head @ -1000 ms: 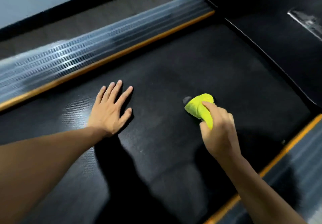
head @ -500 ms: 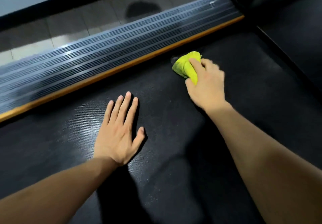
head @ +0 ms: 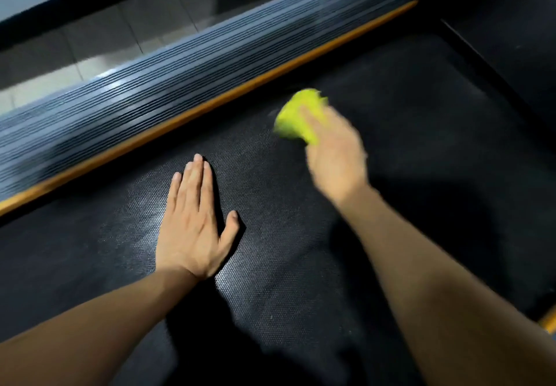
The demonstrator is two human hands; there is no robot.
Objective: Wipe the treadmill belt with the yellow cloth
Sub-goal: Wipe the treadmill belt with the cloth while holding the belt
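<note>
The black textured treadmill belt (head: 406, 151) fills most of the view. My right hand (head: 335, 157) grips a bunched yellow cloth (head: 293, 116) and presses it on the belt, a little in from the far orange edge; both are blurred by motion. My left hand (head: 192, 223) lies flat on the belt, fingers straight and together, palm down, to the left of the cloth and nearer to me.
A ribbed grey side rail (head: 180, 91) with an orange strip (head: 210, 106) borders the belt's far side. Tiled floor (head: 99, 46) lies beyond it. A dark panel (head: 511, 40) sits at the upper right. A bit of orange trim (head: 549, 322) shows at the right edge.
My right hand swept the cloth from mid-belt to the far orange edge, then back a little toward me. My left hand stays flat; its fingers have closed together.
</note>
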